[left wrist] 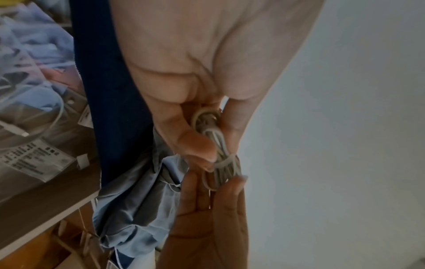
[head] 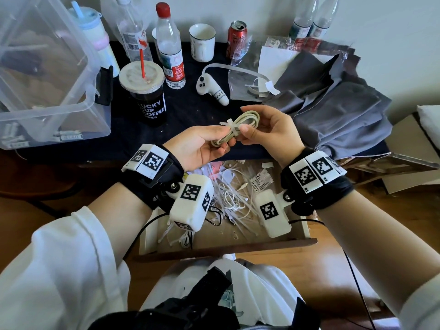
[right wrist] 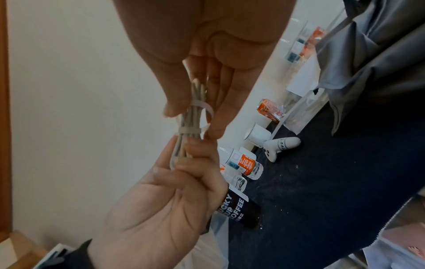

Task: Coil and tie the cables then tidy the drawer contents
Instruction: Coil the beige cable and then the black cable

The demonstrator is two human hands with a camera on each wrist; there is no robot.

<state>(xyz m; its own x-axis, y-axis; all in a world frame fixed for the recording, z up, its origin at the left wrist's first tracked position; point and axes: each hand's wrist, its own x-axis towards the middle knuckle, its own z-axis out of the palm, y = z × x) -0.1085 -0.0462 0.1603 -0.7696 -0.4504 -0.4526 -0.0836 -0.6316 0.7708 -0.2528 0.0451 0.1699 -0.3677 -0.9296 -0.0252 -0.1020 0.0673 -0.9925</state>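
Observation:
A beige cable (head: 247,117), coiled into a small bundle, hangs in the air above the open drawer (head: 226,248). A white zip tie (head: 232,126) is looped round its middle. My left hand (head: 223,141) grips the coil's lower end with curled fingers (left wrist: 195,143). My right hand (head: 250,125) pinches the bundle at the tie between thumb (right wrist: 177,102) and forefinger (right wrist: 220,118). In the right wrist view the zip tie (right wrist: 190,130) wraps the cable (right wrist: 190,118) with a slack loop beside it. Loose white cables and zip ties (head: 228,201) lie tangled in the drawer.
On the dark tabletop behind stand a coffee cup (head: 148,96), water bottles (head: 170,51), a mug (head: 202,41) and a can (head: 235,36). A white controller (head: 209,88) and a plastic bag (head: 247,79) lie nearby. A clear bin (head: 47,67) sits left, grey cloth (head: 333,103) right.

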